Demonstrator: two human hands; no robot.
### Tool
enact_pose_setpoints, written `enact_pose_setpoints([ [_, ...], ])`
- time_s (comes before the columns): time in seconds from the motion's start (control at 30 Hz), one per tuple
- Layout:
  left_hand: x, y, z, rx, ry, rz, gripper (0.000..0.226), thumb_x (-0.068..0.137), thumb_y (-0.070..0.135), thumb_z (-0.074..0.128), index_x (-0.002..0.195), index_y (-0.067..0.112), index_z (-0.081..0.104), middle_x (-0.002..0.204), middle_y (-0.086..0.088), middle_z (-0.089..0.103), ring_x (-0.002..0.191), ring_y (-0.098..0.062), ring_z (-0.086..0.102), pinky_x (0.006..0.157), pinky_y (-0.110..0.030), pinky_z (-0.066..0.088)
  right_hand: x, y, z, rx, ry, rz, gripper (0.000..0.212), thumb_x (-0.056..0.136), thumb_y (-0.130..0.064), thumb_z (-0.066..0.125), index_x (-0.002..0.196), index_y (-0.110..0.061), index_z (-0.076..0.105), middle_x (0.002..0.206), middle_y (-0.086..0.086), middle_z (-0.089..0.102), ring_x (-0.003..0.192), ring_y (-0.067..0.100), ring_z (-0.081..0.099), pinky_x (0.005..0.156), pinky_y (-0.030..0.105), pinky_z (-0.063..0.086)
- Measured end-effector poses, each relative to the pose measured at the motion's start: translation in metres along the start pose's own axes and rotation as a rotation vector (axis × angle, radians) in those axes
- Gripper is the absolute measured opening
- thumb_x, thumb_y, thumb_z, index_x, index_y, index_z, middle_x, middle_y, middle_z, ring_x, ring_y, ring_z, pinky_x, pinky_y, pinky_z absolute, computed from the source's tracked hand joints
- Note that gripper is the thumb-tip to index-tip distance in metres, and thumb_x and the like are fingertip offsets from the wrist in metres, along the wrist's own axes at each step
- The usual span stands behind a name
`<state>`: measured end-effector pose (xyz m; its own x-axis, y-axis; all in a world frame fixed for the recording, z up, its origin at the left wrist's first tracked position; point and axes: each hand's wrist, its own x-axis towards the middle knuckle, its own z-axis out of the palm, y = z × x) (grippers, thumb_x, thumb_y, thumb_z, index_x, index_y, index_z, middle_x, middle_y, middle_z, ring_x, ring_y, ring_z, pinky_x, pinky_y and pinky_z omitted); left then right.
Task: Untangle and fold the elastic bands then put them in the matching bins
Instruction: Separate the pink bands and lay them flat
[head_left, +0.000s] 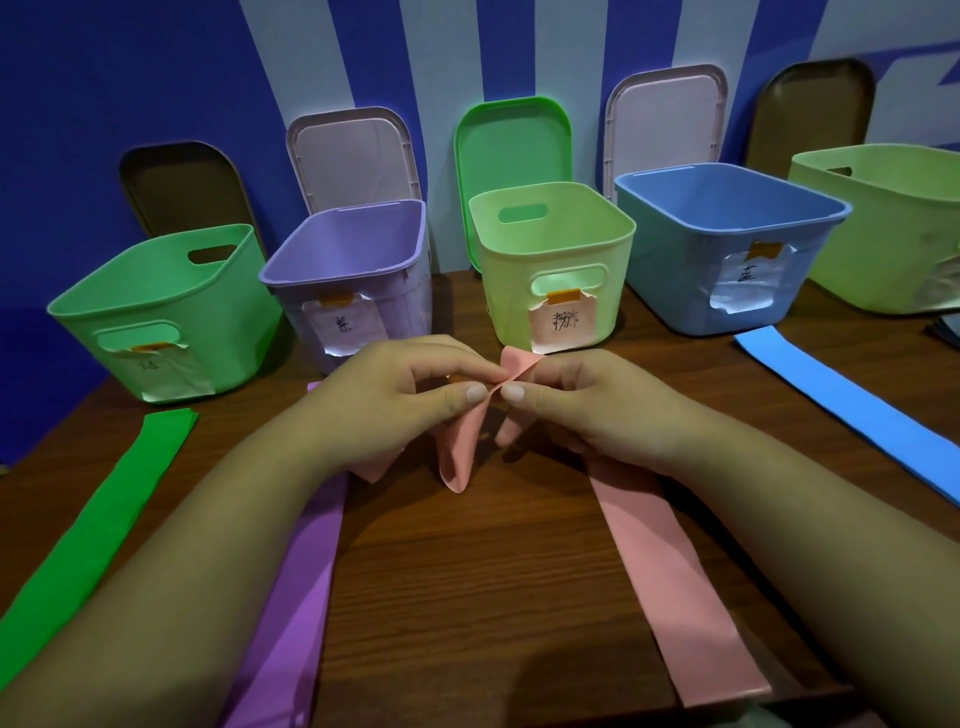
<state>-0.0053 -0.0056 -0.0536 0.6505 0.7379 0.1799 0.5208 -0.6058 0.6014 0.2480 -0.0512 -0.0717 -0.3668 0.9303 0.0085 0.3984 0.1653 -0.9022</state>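
Both hands, left hand (410, 387) and right hand (569, 397), pinch the pink elastic band (460, 447) (folded end up), purple band (296, 587) at seven o'clock.

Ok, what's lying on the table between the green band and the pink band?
The purple band, lying flat on the wooden table, as the head view shows.

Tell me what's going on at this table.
A person's left hand and right hand both pinch one end of a soft pink elastic band above the brown wooden table, apparently folding it. A green band, a purple band and a blue band lie flat on the table. The plastic bins behind stand open.
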Motion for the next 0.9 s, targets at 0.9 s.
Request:
enact_pose_setpoints([
  [0.9,0.0029,0.0018,0.0084,-0.005,0.085,-0.022,0.028,0.096,0.032,0.076,0.123,0.040,0.074,0.120,0.019,0.066,0.102,-0.006,0.068,0.077,-0.023,0.058,0.0038,0.0036,0.0016,0.099,-0.034,-0.005,0.021,0.106,-0.028,0.066,0.115,-0.012,0.075,0.082,-0.008,0.081,0.056,0.017,0.040,0.049,0.024,0.032],
])
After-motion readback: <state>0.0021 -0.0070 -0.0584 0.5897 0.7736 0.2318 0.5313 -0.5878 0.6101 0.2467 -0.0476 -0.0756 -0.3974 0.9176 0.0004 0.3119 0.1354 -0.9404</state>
